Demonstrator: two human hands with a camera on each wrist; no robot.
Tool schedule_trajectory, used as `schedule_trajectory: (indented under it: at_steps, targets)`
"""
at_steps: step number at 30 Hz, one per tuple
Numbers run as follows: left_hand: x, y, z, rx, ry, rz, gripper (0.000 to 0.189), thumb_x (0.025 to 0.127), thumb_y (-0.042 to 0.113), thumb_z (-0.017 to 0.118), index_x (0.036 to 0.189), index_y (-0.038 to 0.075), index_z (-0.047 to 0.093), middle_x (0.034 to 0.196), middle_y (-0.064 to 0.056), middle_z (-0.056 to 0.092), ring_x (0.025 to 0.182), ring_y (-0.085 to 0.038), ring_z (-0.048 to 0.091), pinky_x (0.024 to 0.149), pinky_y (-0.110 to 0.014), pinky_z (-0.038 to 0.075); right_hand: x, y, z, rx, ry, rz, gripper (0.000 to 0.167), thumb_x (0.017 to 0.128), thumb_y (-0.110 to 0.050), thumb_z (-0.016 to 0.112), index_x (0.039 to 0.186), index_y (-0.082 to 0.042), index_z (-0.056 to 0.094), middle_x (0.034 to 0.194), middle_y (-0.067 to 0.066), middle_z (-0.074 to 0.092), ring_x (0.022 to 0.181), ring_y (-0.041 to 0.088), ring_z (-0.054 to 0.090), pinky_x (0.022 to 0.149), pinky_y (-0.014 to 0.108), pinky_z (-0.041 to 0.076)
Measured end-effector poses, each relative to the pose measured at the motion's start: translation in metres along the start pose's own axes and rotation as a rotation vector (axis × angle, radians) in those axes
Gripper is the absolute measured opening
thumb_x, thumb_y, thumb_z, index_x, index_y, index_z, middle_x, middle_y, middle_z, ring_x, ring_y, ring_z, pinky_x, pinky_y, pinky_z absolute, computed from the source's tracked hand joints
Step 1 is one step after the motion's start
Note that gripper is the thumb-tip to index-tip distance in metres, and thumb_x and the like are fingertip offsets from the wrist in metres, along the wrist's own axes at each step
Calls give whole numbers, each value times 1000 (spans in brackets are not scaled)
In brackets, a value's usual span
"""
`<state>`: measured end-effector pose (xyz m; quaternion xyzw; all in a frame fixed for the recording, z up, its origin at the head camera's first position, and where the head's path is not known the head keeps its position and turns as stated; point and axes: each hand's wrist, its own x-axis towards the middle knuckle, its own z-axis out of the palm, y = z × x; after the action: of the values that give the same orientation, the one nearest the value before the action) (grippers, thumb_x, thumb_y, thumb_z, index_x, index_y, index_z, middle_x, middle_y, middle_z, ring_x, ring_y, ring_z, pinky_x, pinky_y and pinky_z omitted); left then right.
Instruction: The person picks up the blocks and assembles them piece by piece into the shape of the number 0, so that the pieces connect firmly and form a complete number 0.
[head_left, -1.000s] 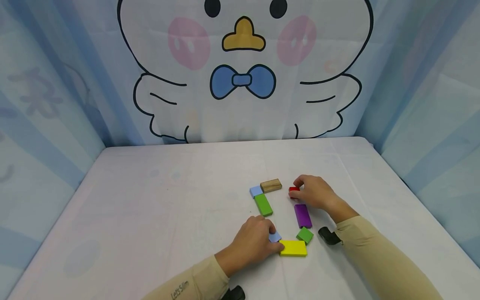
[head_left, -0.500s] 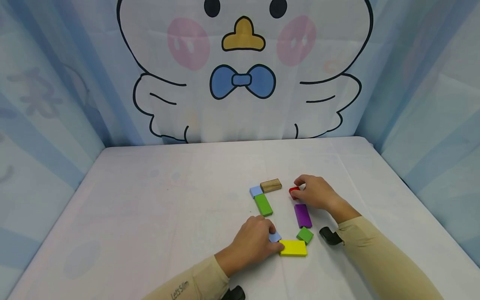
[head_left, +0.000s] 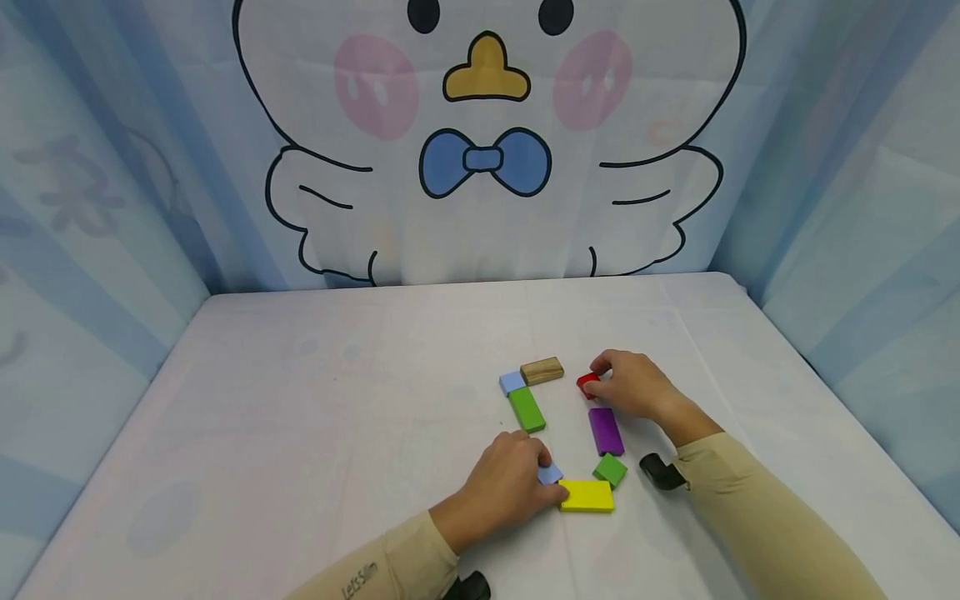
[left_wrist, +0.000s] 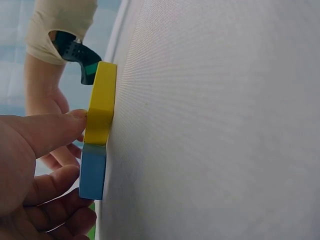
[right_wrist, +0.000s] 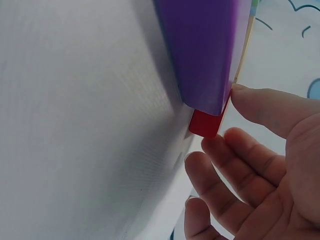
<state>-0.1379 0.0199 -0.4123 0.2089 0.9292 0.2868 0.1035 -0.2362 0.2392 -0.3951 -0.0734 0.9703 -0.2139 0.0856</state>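
Several coloured wooden blocks lie in a broken ring on the white table. In the head view, my right hand [head_left: 633, 385] pinches a small red block [head_left: 587, 384] between thumb and fingers. A purple block [head_left: 606, 432] lies just nearer, largely in front of the red block [right_wrist: 204, 124] in the right wrist view. My left hand [head_left: 508, 479] has its thumb against the yellow block [head_left: 587, 497] and curled fingers at a light blue block [head_left: 550, 474]. Those two blocks meet end to end in the left wrist view. A small green block [head_left: 610, 471] joins yellow and purple.
On the far left of the ring, a longer green block [head_left: 527, 410], another light blue block [head_left: 512, 382] and a plain wood block [head_left: 542, 371] touch in a chain. Gaps separate the wood block from the red one. A printed cartoon curtain [head_left: 480, 225] hangs behind the table [head_left: 300, 400].
The red block has turned slightly in my right hand's fingers, so it now sits at an angle. My left hand and the other blocks have stayed put.
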Motion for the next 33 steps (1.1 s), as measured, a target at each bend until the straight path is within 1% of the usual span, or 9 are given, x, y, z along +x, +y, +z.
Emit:
schedule_trajectory:
  at_steps: [4,8,13,25,33]
  targets:
    - [0,0,0,-2,3,5,32,79,35,87,91,8,73,77,5,52,73,-11,45,63,-21,41,0,0,0,4,-1,-16,36,93,-21,68,120,2,63,118,19,66,99,32,60,90,51,49]
    - [-1,0,0,-5,5,7,32,79,35,87,91,8,73,77,5,53,73,-11,45,63,-21,41,1,1,1,14,-2,-27,34,93,-20,68,119,2,64,118,19,66,96,31,61,89,50,50]
    - [-1,0,-1,-9,-4,-7,33,79,35,86,92,8,73,78,5,53,75,-12,46,64,-22,42,1,1,0,11,-6,-33,33,94,-20,68,119,1,64,117,18,66,94,30,61,88,49,51]
    - [0,1,-1,-6,-14,-24,33,79,35,87,92,8,73,79,4,53,76,-12,46,65,-22,43,1,1,-1,-6,-32,-39,31,93,-19,69,116,0,65,115,18,66,98,31,60,89,49,50]
    - [0,1,-1,0,-18,-32,33,79,36,86,92,9,73,79,4,53,76,-12,46,65,-22,42,0,3,-1,3,-44,-47,30,92,-19,69,116,-1,66,115,17,66,95,29,60,87,47,50]
